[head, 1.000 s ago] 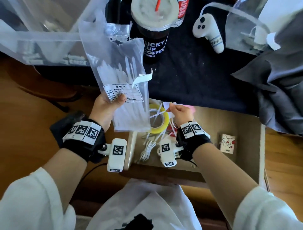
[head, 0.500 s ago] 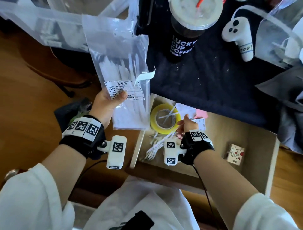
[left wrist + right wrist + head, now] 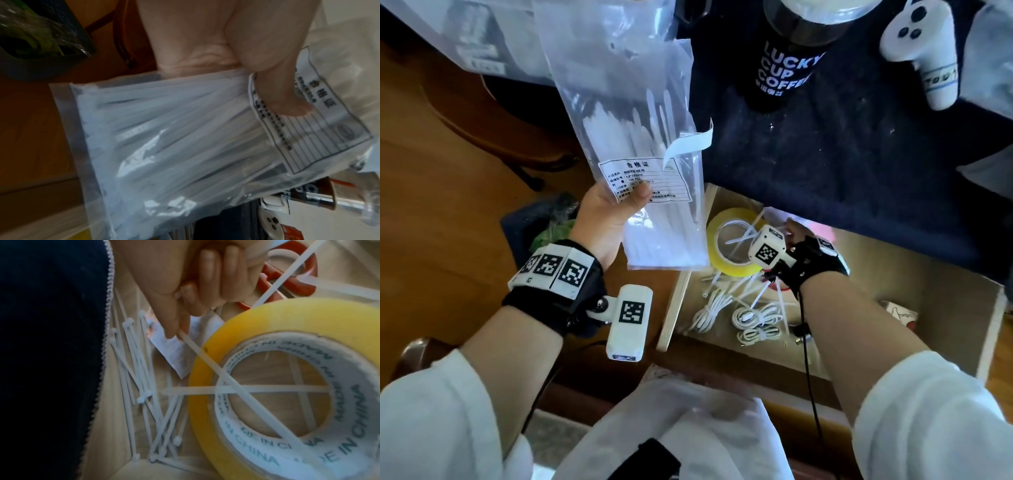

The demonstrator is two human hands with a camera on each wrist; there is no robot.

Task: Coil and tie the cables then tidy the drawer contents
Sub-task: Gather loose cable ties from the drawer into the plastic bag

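Observation:
My left hand [image 3: 631, 202] holds up a clear bag of white zip ties [image 3: 650, 154] left of the open wooden drawer [image 3: 945, 308], thumb pressed on its label [image 3: 308, 121]. My right hand [image 3: 796, 233] reaches into the drawer's back left corner, behind a yellow tape roll [image 3: 717, 263]. In the right wrist view the thumb and forefinger of that hand [image 3: 176, 335] pinch one white zip tie [image 3: 226, 378] lying across the tape roll [image 3: 205, 402]. Several loose zip ties [image 3: 141, 394] lie along the drawer wall. Three coiled white cables [image 3: 755, 318] lie at the drawer's front left.
Red-handled scissors [image 3: 292, 283] lie behind my right hand. A small printed box [image 3: 900, 313] sits at the drawer's right. On the dark cloth [image 3: 842, 164] above stand a coffee cup [image 3: 787, 65] and a white controller [image 3: 924, 48]. A dark bin [image 3: 541, 226] stands on the floor at left.
My right hand has dropped from above the tape roll into the drawer's back corner. The left hand keeps holding the bag in about the same place.

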